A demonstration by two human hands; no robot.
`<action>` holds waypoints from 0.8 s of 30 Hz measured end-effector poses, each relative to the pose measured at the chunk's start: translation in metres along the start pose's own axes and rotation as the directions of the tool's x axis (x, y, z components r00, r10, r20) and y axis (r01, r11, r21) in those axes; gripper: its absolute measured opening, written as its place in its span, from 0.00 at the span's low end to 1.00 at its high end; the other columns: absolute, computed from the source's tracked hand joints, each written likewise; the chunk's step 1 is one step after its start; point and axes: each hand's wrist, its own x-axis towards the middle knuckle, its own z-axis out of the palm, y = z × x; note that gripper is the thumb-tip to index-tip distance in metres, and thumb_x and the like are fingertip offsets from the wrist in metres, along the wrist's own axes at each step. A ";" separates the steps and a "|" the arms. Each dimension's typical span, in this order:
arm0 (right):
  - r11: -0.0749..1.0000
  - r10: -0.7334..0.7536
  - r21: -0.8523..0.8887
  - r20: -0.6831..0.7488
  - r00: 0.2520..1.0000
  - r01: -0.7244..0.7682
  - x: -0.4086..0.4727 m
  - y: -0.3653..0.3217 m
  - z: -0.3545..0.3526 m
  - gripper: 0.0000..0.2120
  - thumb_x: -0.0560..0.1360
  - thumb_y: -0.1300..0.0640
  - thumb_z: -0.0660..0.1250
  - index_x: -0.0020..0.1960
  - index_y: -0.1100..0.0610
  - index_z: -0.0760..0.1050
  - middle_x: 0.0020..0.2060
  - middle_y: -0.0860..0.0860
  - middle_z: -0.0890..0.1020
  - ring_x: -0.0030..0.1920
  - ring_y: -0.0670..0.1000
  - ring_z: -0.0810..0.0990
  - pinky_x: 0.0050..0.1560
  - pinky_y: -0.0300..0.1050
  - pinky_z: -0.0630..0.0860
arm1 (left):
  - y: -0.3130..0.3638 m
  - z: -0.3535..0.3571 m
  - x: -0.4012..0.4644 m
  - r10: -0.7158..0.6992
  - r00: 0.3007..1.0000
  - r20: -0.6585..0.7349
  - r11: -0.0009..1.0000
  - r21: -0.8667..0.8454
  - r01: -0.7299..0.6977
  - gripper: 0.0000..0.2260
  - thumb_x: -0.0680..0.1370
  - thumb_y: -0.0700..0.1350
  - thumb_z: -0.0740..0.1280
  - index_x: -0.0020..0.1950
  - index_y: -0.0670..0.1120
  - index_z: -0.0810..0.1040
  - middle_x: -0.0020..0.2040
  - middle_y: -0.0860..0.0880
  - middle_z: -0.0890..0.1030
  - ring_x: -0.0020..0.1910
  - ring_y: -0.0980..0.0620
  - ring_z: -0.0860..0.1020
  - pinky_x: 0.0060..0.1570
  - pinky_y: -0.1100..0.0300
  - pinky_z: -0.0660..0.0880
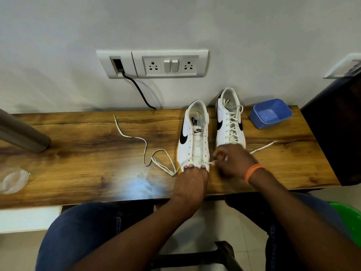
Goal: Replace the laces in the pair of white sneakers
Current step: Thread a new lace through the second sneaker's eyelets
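Left hand (192, 179) gripping the toe of the unlaced sneaker (193, 139) mid-worktop (78, 153), right hand (232, 163) at its 3 o'clock pinching the lace (144, 145), which trails toward 9 o'clock, laced sneaker (230, 122) just beside, blue tub (270, 113) at 2 o'clock

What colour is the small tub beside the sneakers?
Blue; the tub shows in the head view.
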 end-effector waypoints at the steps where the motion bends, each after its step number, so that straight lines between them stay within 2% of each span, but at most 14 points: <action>1: 0.999 0.008 -0.045 0.039 0.999 -0.006 0.001 -0.008 0.011 0.09 0.73 0.50 0.73 0.48 0.53 0.79 0.45 0.51 0.81 0.46 0.53 0.80 0.49 0.47 0.77 | 0.000 0.000 0.000 -0.001 1.000 -0.002 1.000 -0.006 0.001 0.25 0.81 0.38 0.63 0.76 0.43 0.60 0.66 0.38 0.72 0.64 0.41 0.72 0.59 0.52 0.74; 5: 0.989 0.034 -0.144 -0.001 0.999 -0.034 0.006 -0.009 0.023 0.06 0.76 0.51 0.69 0.42 0.51 0.77 0.43 0.52 0.82 0.43 0.54 0.80 0.41 0.44 0.73 | -0.002 0.002 0.001 0.004 1.000 -0.029 1.000 -0.011 -0.004 0.25 0.81 0.38 0.63 0.76 0.43 0.61 0.66 0.38 0.73 0.64 0.41 0.73 0.58 0.52 0.74; 7: 0.980 0.070 -0.185 -0.016 0.997 -0.072 0.008 0.000 0.013 0.06 0.76 0.51 0.69 0.40 0.49 0.77 0.43 0.51 0.82 0.45 0.54 0.81 0.43 0.45 0.75 | -0.002 0.003 0.001 0.004 1.000 -0.025 1.000 -0.009 -0.005 0.25 0.81 0.38 0.63 0.77 0.43 0.60 0.67 0.38 0.72 0.64 0.41 0.73 0.59 0.52 0.74; 10: 0.934 0.171 -0.294 -0.128 0.977 -0.202 0.012 0.022 -0.014 0.04 0.76 0.53 0.68 0.46 0.51 0.80 0.48 0.54 0.83 0.49 0.58 0.81 0.48 0.48 0.77 | -0.003 0.003 0.001 0.001 1.000 -0.018 1.000 -0.003 -0.001 0.27 0.80 0.38 0.65 0.77 0.43 0.59 0.68 0.38 0.72 0.65 0.40 0.73 0.61 0.51 0.73; 12: 0.890 0.255 -0.319 -0.246 0.935 -0.326 0.013 0.043 -0.031 0.06 0.77 0.54 0.67 0.51 0.54 0.80 0.50 0.56 0.82 0.50 0.59 0.80 0.48 0.49 0.76 | -0.004 0.003 0.001 0.003 1.000 -0.021 1.000 -0.007 -0.003 0.27 0.79 0.37 0.65 0.76 0.43 0.60 0.68 0.38 0.72 0.65 0.41 0.73 0.61 0.52 0.73; 14: 0.845 0.323 -0.295 -0.381 0.866 -0.446 0.010 0.063 -0.044 0.06 0.77 0.55 0.67 0.51 0.56 0.80 0.50 0.57 0.82 0.49 0.61 0.80 0.47 0.51 0.76 | -0.004 0.003 0.001 0.003 1.000 -0.029 1.000 -0.021 -0.003 0.25 0.80 0.37 0.64 0.76 0.43 0.62 0.67 0.39 0.73 0.64 0.42 0.74 0.60 0.53 0.73; 17: 0.823 0.382 -0.233 -0.450 0.807 -0.519 0.007 0.080 -0.051 0.06 0.76 0.56 0.69 0.50 0.57 0.79 0.49 0.59 0.82 0.49 0.62 0.80 0.47 0.53 0.77 | -0.004 0.002 0.002 0.014 0.999 -0.050 0.999 -0.043 -0.016 0.24 0.79 0.37 0.65 0.75 0.43 0.64 0.66 0.40 0.74 0.63 0.43 0.75 0.60 0.54 0.73; 20: 0.871 0.341 -0.242 -0.332 0.880 -0.428 0.008 0.070 -0.045 0.09 0.74 0.58 0.71 0.53 0.56 0.78 0.54 0.59 0.79 0.51 0.61 0.79 0.49 0.51 0.77 | -0.006 0.001 0.003 0.018 0.998 -0.052 0.999 -0.046 -0.021 0.21 0.79 0.38 0.66 0.71 0.44 0.69 0.64 0.42 0.76 0.60 0.44 0.77 0.56 0.54 0.75; 23: 0.971 0.148 -0.165 -0.155 0.977 -0.173 0.007 0.041 -0.027 0.21 0.71 0.58 0.74 0.63 0.54 0.75 0.61 0.58 0.73 0.56 0.60 0.77 0.56 0.51 0.76 | -0.009 -0.004 0.009 0.007 0.997 -0.079 0.998 -0.058 -0.012 0.12 0.79 0.41 0.67 0.63 0.45 0.75 0.59 0.43 0.80 0.55 0.43 0.80 0.49 0.55 0.76; 24: 0.983 0.078 -0.156 -0.106 0.991 -0.094 0.006 0.028 -0.020 0.21 0.71 0.58 0.73 0.63 0.52 0.75 0.59 0.56 0.73 0.56 0.59 0.77 0.56 0.51 0.76 | -0.012 -0.005 0.012 -0.022 0.994 -0.107 0.995 -0.096 0.012 0.10 0.79 0.44 0.67 0.60 0.46 0.76 0.57 0.43 0.80 0.53 0.44 0.80 0.46 0.56 0.75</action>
